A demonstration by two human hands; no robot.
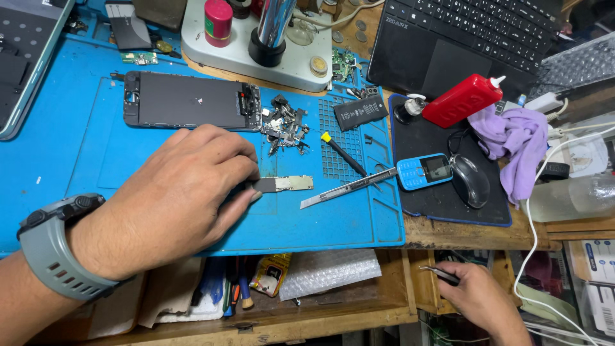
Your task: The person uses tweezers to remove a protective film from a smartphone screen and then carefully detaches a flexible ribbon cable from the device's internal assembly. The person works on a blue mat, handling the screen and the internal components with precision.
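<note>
Left hand (182, 192), fingers together, pins the near-left end of a small circuit board (285, 184) whose long axis runs left–right on the blue mat (96, 160); right hand (477, 295), well apart below the counter edge, grips tweezers (441, 274).

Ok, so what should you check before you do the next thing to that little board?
1. Left hand pins the small circuit board flat on the blue mat: ok.
2. Right hand has tweezers in its grip, down by the drawer: ok.
3. Craft knife lies beside the board, blade pointing toward the fingers: not ok.
4. Pile of loose small parts sits apart from the board: ok.
5. Opened phone lies clear above the hand: ok.
6. Board's underside is clean: cannot tell.
</note>
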